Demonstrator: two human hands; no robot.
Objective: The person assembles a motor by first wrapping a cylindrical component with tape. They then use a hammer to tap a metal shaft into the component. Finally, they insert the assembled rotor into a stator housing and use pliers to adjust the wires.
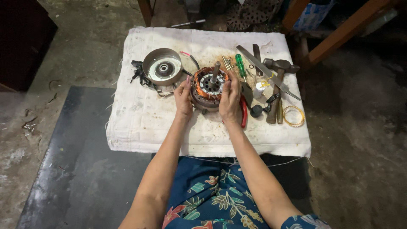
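White cloth (144, 123) bears the motor stator (208, 89), seemingly gripped between left hand (183, 99) and right hand (231, 101)

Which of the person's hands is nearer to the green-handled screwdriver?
Right. The right hand is just below-left of the green-handled screwdriver; the left hand is across the motor stator.

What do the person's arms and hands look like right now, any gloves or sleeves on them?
No gloves: both the left hand and the right hand are bare, with no rings or watch that I can make out. The forearms are uncovered too. A short sleeve of dark blue cloth with a floral leaf print shows at the right upper arm, matching the garment over the lap.
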